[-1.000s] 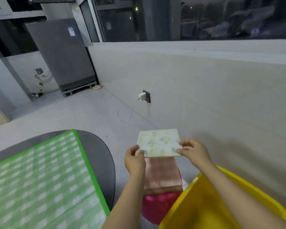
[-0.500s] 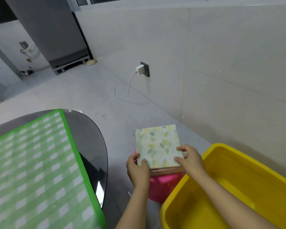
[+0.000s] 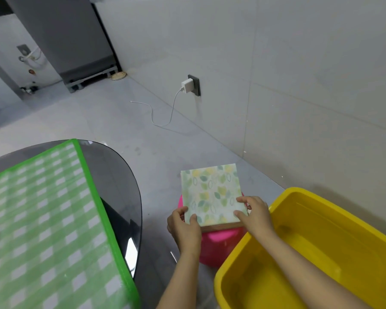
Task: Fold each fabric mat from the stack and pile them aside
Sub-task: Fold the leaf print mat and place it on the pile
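A folded leaf-print mat (image 3: 211,194), pale green and yellow, lies flat on top of a small pile whose brown lower edge (image 3: 223,227) shows beneath it. The pile sits on a pink stool (image 3: 218,244) on the floor. My left hand (image 3: 184,226) holds the mat's near left corner, thumb on top. My right hand (image 3: 253,211) holds its near right corner, with thumb and fingers on the top face. A green checked mat (image 3: 42,221) lies spread flat on the dark glass table (image 3: 118,184) at the left.
An empty yellow plastic tub (image 3: 321,248) stands at the right, touching the stool. Behind it rises a tiled wall with a socket and white charger (image 3: 188,85), its cable trailing on the grey floor. A grey appliance (image 3: 65,36) stands far back left.
Both hands lowered the leaf-print mat from mid-air onto the pile on the pink stool. The camera tilted down and closer.
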Demonstrator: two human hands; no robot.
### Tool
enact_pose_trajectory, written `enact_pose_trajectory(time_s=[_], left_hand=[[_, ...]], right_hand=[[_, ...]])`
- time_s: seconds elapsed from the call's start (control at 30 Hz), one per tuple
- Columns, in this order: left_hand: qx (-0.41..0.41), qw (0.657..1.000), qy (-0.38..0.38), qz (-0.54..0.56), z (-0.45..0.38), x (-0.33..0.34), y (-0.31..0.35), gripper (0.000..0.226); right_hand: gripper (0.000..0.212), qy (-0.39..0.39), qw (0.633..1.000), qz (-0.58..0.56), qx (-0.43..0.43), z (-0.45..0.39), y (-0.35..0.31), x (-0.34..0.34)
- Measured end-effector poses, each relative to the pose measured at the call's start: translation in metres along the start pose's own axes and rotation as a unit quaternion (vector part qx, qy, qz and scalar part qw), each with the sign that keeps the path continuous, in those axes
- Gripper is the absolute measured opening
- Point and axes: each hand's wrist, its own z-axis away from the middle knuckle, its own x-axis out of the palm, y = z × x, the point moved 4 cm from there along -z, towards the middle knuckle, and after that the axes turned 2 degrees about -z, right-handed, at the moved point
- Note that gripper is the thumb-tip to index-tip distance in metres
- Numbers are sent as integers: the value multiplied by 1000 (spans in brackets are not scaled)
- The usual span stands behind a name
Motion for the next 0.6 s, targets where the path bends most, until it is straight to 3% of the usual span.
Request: enact_pose_trajectory(time_s=[0.33, 0.47, 0.6], left_hand=[[-60, 997, -12, -42, 1, -1, 2, 17], [-17, 994, -24, -108, 13, -7, 25, 34], [34, 997, -47, -56, 35, -19, 65, 34]], right_hand=[[36, -23, 999, 31, 19, 0, 5, 6], [37, -13, 999, 41, 5, 6, -13, -7], [36, 10, 998, 17, -55, 23, -61, -30]])
